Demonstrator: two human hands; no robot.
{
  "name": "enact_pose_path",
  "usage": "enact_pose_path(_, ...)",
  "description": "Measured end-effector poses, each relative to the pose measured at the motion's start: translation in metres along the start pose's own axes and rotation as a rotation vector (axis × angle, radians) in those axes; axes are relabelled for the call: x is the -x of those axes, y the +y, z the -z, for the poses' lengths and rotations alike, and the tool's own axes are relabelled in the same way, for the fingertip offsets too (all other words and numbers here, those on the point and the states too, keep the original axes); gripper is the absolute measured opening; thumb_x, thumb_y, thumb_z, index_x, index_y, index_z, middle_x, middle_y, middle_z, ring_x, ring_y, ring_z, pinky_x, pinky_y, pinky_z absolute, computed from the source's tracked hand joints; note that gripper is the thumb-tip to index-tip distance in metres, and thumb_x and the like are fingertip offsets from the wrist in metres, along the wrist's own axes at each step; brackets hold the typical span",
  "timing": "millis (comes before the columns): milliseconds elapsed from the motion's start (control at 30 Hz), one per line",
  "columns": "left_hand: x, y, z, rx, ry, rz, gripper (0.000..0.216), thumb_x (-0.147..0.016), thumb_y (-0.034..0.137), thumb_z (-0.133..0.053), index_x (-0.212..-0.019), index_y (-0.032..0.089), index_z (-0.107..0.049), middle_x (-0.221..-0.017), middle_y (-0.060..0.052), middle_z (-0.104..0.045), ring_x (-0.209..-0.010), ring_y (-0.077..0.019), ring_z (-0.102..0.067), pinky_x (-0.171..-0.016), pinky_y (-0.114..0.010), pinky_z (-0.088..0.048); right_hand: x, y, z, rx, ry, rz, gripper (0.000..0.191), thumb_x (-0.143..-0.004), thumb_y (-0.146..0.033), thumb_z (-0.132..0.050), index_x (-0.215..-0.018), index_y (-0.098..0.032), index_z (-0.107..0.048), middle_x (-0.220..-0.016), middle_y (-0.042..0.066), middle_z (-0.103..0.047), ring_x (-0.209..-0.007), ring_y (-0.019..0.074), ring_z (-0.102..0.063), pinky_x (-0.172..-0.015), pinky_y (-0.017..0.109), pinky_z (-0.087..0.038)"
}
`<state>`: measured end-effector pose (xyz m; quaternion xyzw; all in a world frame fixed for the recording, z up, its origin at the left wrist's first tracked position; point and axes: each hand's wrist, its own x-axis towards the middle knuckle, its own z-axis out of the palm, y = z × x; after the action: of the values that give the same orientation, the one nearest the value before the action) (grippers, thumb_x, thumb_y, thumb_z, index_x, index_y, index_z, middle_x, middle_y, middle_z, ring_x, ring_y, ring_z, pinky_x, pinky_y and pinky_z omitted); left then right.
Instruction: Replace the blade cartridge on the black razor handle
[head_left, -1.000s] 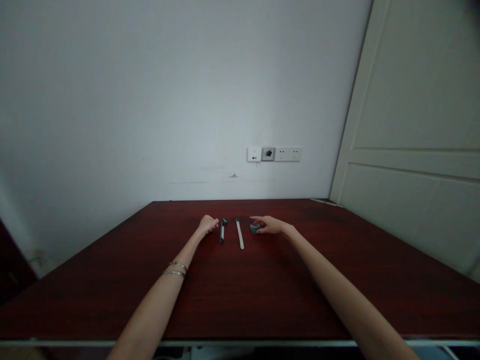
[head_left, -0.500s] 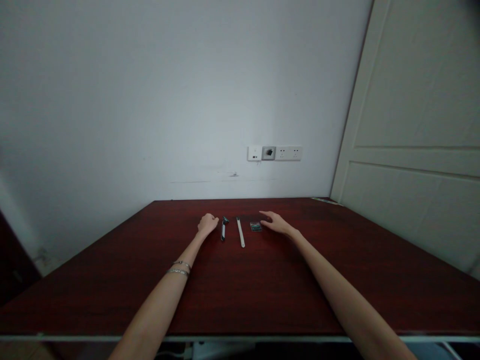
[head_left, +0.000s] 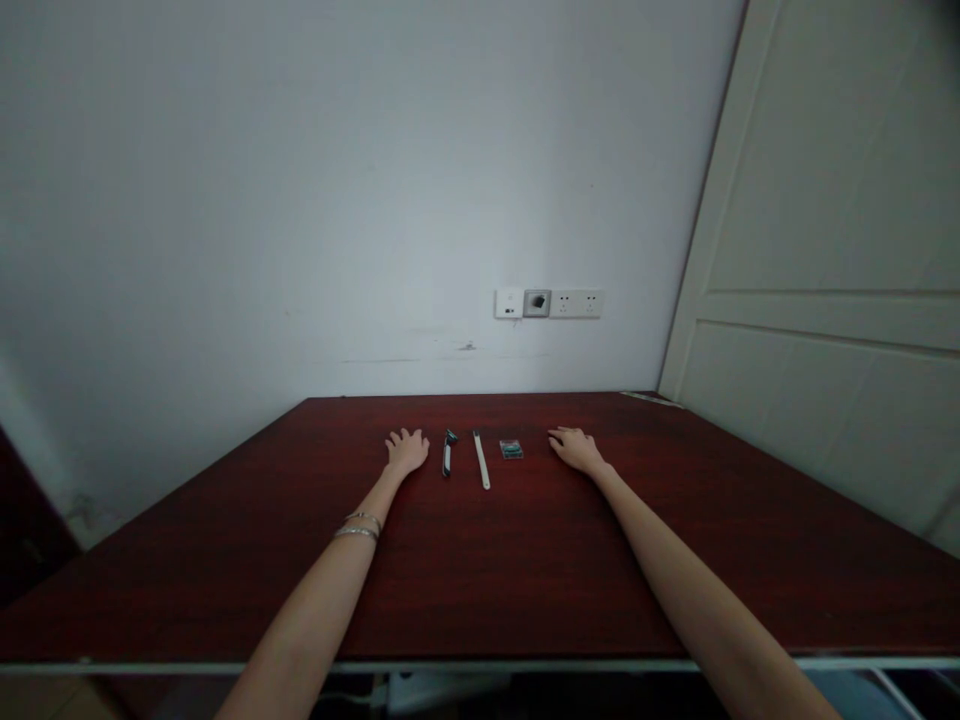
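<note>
My left hand (head_left: 407,451) lies flat on the table with its fingers spread, holding nothing. Just to its right is a razor (head_left: 447,455) with a dark head and a pale handle. Beside that lies a long, slim white stick-like tool (head_left: 481,462) with a dark far end; its exact kind is unclear. A small clear case (head_left: 511,450) with something dark green inside sits to the right of the tool. My right hand (head_left: 576,448) rests palm down, fingers stretched out, a little to the right of the case and apart from it.
The dark red wooden table (head_left: 480,580) reaches back to a white wall (head_left: 375,200) with a row of sockets (head_left: 549,303). A pale panelled door (head_left: 825,300) stands along the right side. Two bracelets (head_left: 360,526) circle my left wrist.
My left hand has opened from a curled shape and shifted slightly left. My right hand has drawn away to the right from the case and flattened on the table.
</note>
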<state>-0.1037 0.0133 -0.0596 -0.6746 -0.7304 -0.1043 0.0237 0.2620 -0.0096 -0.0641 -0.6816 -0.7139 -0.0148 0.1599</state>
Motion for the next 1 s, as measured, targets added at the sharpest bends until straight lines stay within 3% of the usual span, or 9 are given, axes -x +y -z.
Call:
enact_pose_path(300, 0.003, 0.0, 0.003, 0.03, 0.024, 0.004, 0.049, -0.086, 0.04, -0.03, -0.128, 0.018, -0.047, -0.134, -0.019, -0.04, -0.125, -0.0392, -0.032, -0.097, -0.053, -0.026, 0.003, -0.001, 0.0, -0.004, 0.015, -0.01, 0.044, -0.087, -0.038, -0.034, -0.124, -0.023, -0.052, -0.132, 0.01, -0.047, -0.12, 0.0286, -0.04, -0.094, 0.049, -0.032)
enact_pose_path(500, 0.014, 0.015, 0.024, 0.09, 0.206, -0.047, 0.039, -0.083, 0.037, -0.037, -0.101, 0.014, -0.063, -0.116, -0.018, -0.054, -0.112, -0.0289, -0.047, -0.085, -0.035, -0.042, 0.003, -0.001, 0.0, 0.002, 0.02, -0.008, 0.044, -0.087, -0.038, -0.034, -0.124, -0.022, -0.053, -0.132, 0.01, -0.048, -0.12, 0.0287, -0.041, -0.094, 0.049, -0.032)
enact_pose_path(667, 0.021, 0.037, 0.039, 0.206, -0.02, -0.042, 0.039, -0.073, 0.052, -0.05, -0.079, 0.017, -0.067, -0.095, -0.014, -0.066, -0.092, -0.0284, -0.061, -0.073, -0.034, -0.046, 0.002, -0.001, 0.001, -0.003, 0.005, -0.012, 0.044, -0.087, -0.038, -0.034, -0.124, -0.023, -0.053, -0.133, 0.01, -0.046, -0.121, 0.0288, -0.04, -0.094, 0.049, -0.032)
enact_pose_path(1000, 0.025, 0.042, 0.036, 0.149, -0.063, -0.04, 0.035, -0.065, 0.046, -0.059, -0.08, 0.016, -0.067, -0.096, -0.015, -0.067, -0.092, -0.0296, -0.062, -0.071, -0.033, -0.047, 0.003, -0.002, 0.0, 0.006, 0.01, -0.014, 0.044, -0.087, -0.036, -0.033, -0.124, -0.023, -0.052, -0.133, 0.01, -0.046, -0.121, 0.0285, -0.04, -0.094, 0.048, -0.032)
